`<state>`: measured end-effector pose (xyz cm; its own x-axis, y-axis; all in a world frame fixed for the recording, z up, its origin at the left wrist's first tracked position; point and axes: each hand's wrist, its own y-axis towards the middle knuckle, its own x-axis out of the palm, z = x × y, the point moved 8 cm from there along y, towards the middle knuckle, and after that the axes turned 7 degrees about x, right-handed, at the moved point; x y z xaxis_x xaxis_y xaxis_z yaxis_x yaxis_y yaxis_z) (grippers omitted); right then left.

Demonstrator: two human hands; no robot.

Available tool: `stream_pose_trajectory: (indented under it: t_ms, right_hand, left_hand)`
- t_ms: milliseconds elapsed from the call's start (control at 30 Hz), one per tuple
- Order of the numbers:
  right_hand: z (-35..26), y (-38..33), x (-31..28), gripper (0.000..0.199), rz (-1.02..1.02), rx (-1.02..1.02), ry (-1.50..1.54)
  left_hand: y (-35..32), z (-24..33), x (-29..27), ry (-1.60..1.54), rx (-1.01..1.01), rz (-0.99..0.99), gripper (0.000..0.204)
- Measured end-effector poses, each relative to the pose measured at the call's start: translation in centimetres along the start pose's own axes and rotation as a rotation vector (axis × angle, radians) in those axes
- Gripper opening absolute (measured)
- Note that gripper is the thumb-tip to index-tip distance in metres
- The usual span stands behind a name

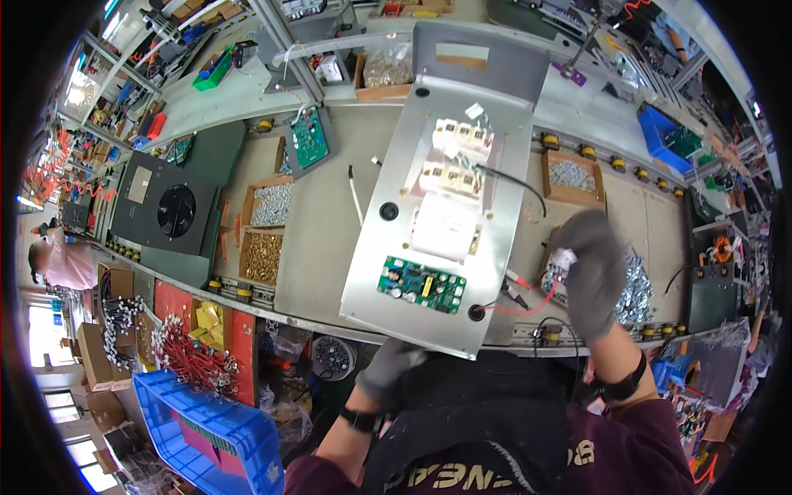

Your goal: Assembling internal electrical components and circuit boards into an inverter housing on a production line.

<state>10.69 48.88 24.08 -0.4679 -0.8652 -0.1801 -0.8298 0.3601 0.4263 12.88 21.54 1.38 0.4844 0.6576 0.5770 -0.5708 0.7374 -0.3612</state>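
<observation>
A silver metal plate [404,239] lies lengthwise before me, its near edge by my body. It carries a green circuit board [421,285], a large white block [445,227] and two white terminal modules [453,178]. My left hand [386,371], in a grey glove, is at the plate's near edge, its fingers partly hidden there. Right of the plate, my right hand [592,268], gloved and slightly blurred, closes its fingers on a white connector [564,258]. A thin red wire [528,311] runs from a hole in the plate's near right corner toward it.
Small boxes of screws [269,205] and brass parts [263,256] stand left. Another screw box [571,176] and a loose metal-parts pile [635,289] lie right. A black fan panel [165,202] sits far left, a blue crate [206,437] lower left. A person [62,260] is at far left.
</observation>
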Motion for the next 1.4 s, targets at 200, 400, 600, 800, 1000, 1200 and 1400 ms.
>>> stream_pose_trajectory:
  t_ms: [200,400,600,800,1000,1200,1400]
  right_hand:
    - [19.3,14.9,-6.7,0.038,-0.049,0.355,-0.780]
    - [37.4,15.5,-3.3,0.038,-0.399,0.318,-0.580]
    - [22.7,9.3,-3.9,0.027,-0.245,0.078,-0.608]
    - [11.7,5.3,-2.4,0.025,-0.425,0.618,-0.579]
    - [12.7,0.0,-3.6,0.019,-0.166,0.978,-0.729]
    - [14.5,-2.8,-5.1,0.022,0.006,0.829,-0.963]
    - [14.5,-5.2,-7.8,0.018,0.265,0.946,-0.633]
  left_hand:
    - [-2.2,3.2,4.2,0.409,0.182,0.370,0.061]
    - [-2.8,5.8,5.2,0.030,0.237,0.582,0.052]
    - [-5.6,18.0,-2.5,0.110,0.396,0.612,0.060]
    - [0.4,29.9,-13.3,0.150,0.116,0.381,0.038]
    - [11.4,28.3,-20.8,0.077,-0.265,0.361,0.012]
    - [19.3,28.7,-18.2,0.190,-0.364,0.186,0.020]
    - [22.7,31.1,-28.7,0.780,-0.316,0.238,0.040]
